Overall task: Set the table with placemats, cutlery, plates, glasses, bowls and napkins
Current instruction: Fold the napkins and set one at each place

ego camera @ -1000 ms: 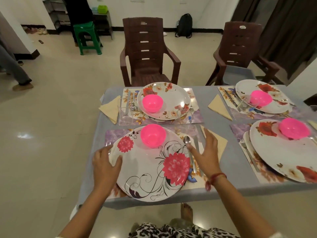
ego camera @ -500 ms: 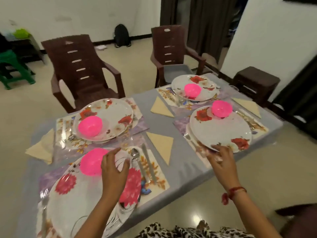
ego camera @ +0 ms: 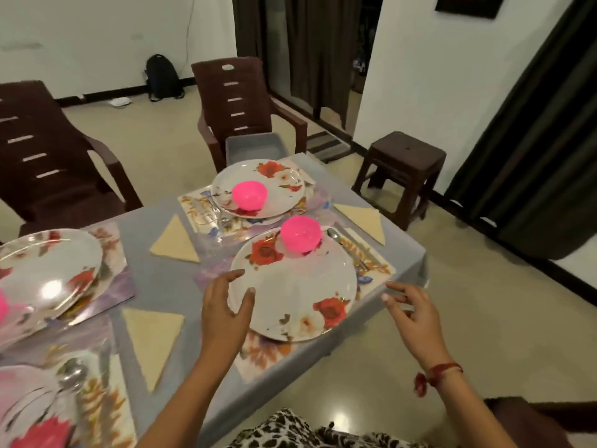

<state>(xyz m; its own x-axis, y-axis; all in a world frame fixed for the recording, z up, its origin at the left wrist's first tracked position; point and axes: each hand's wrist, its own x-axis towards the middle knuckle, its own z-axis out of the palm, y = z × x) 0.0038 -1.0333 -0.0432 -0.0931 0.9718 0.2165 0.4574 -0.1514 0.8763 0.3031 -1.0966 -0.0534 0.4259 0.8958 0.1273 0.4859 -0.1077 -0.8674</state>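
A white plate with red roses lies on a floral placemat at the near right corner of the grey table. A pink bowl sits on its far edge. My left hand rests at the plate's left rim, fingers spread, thumb on the plate. My right hand hovers open just off the table's right edge, holding nothing. A spoon and knife lie right of the plate. A second plate with a pink bowl lies beyond.
Folded beige napkins lie between the settings. Two more plates are at the left, and blurred at the bottom left. Brown chairs stand behind the table, a dark stool to the right.
The view has swung right. My left hand left the near-left plate and now touches the rose plate's left rim. My right hand moved from its front edge to beyond the table's right side.
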